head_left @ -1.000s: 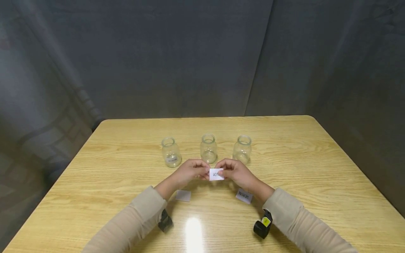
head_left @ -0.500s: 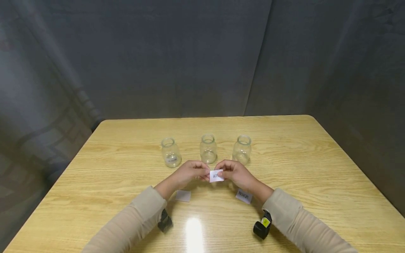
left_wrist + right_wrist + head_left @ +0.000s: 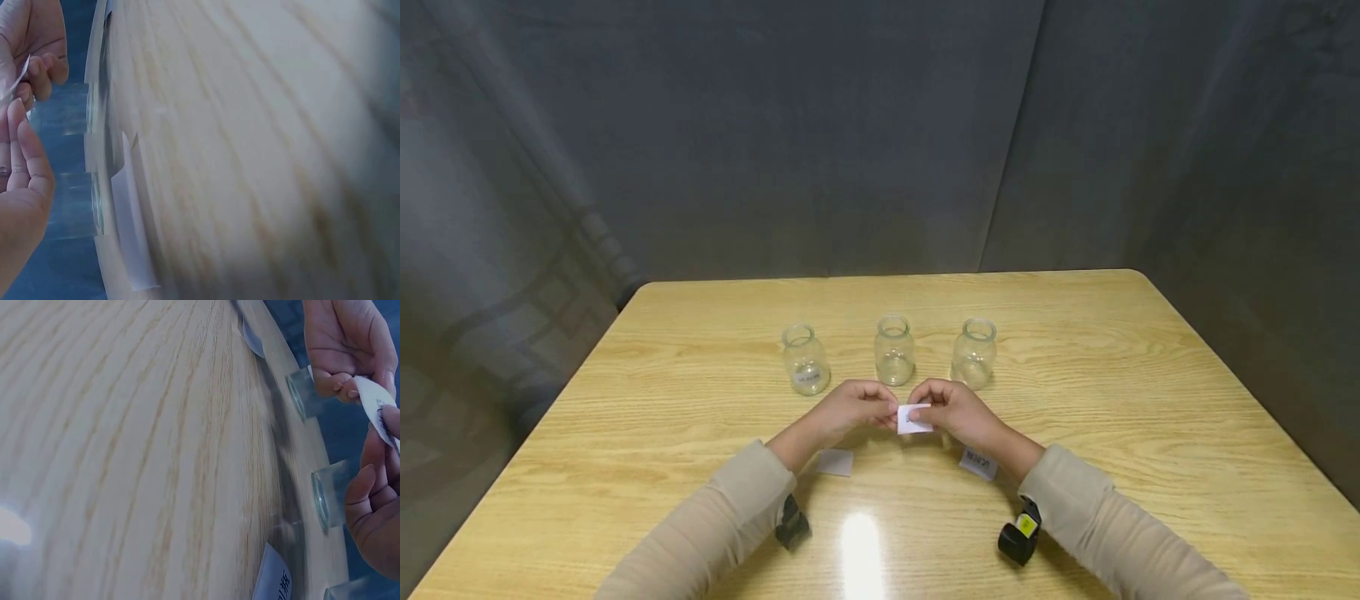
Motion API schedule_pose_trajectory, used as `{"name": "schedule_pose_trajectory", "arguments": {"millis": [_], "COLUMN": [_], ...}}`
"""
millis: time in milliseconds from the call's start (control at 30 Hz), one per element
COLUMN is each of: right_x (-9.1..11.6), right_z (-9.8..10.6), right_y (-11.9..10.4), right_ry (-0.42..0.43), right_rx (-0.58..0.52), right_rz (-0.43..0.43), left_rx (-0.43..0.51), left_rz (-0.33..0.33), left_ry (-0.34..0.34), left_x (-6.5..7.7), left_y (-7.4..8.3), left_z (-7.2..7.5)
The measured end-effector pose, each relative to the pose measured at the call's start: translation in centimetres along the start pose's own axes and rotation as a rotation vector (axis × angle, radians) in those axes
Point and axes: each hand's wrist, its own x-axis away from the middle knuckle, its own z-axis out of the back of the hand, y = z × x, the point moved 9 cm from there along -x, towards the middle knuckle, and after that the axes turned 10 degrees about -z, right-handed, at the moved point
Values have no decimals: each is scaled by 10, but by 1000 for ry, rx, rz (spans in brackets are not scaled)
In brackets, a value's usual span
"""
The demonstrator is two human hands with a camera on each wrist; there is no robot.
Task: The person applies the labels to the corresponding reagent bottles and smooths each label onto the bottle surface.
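While the left hand (image 3: 850, 408) pinches one edge of a small white paper label (image 3: 913, 428) in the head view, the right hand (image 3: 958, 410) grips the opposite side, its thumb lying over part of the dark writing. The paper label is held up off the wood-grain table (image 3: 1112, 375), on the near side of three upright glass jars in a row: the left jar (image 3: 803, 354), with a lettered sticker (image 3: 808, 377) low on its side, the middle jar (image 3: 893, 350) and the right jar (image 3: 974, 354). A blank-faced slip (image 3: 835, 462) lies near the left wrist, a lettered slip (image 3: 978, 464) beside the right one. Both arms wear beige sleeves (image 3: 700, 533), and a dark grey curtain (image 3: 820, 142) hangs beyond the table.

From the left wrist, the paper label appears almost edge-on between the fingertips of both hands, with jars behind them. The blank-faced slip does not lie fully flat here.

From the right wrist, the paper label bends between the hands, the right thumb pressing on its written face and the left fingers curled at the far end. The lettered slip is cut off by the lower border.
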Motion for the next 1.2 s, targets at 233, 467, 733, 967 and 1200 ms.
{"name": "schedule_pose_trajectory", "arguments": {"millis": [233, 467, 733, 967, 1200], "right_x": [0, 1, 2, 2, 2], "right_z": [-3, -3, -2, -2, -2], "right_y": [-3, -3, -2, -1, 0], "right_ry": [0, 4, 2, -12, -13], "right_rx": [7, 13, 8, -5, 6], "right_rz": [3, 5, 10, 4, -2], "left_rx": [-7, -31, -29, 1, 23], "left_rz": [54, 60, 72, 76, 71], "left_ry": [38, 28, 4, -7, -15], "left_x": [1, -1, 1, 1, 1], "left_y": [-3, -8, -10, -10, -10], "left_z": [1, 1, 0, -1, -2]}}
